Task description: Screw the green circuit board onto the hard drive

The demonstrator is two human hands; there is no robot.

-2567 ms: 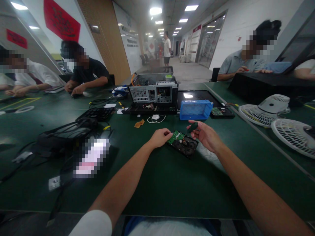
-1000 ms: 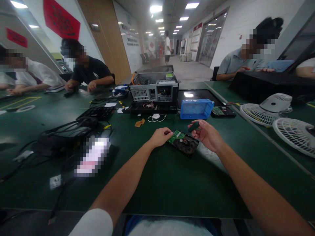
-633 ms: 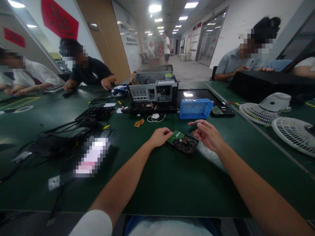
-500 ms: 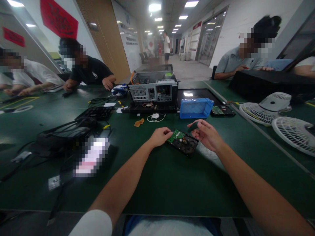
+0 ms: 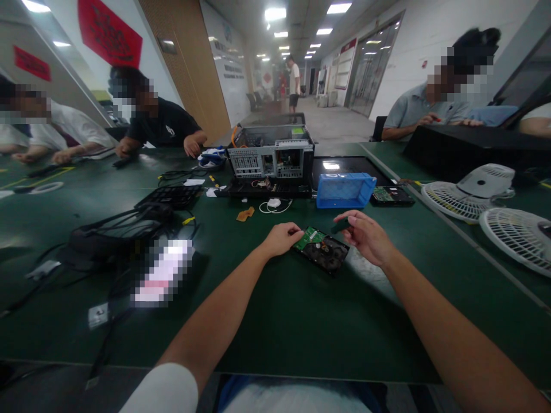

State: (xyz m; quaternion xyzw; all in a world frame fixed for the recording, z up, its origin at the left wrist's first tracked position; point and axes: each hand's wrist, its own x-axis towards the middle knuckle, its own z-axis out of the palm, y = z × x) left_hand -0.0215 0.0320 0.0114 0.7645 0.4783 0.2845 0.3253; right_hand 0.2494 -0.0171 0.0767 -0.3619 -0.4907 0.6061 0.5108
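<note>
A hard drive point(image 5: 328, 252) lies on the green table with its green circuit board side up, slightly askew. My left hand point(image 5: 282, 238) pinches its upper left corner between thumb and fingers. Just off the drive's upper right side, my right hand point(image 5: 365, 236) holds a small dark green piece point(image 5: 340, 226) between thumb and fingers. The fingers cover part of that piece, and its exact kind is unclear.
Ahead stand an open computer case point(image 5: 269, 158) and a blue plastic bin point(image 5: 345, 191). Another hard drive point(image 5: 391, 195) lies to the right, near white fan parts point(image 5: 491, 186). A black bag point(image 5: 116, 235), cables and a bright phone point(image 5: 163, 272) are left. Several people sit around.
The view has shifted slightly. My right hand has tilted the small dark green piece a little. My left hand stays on the hard drive's corner.
</note>
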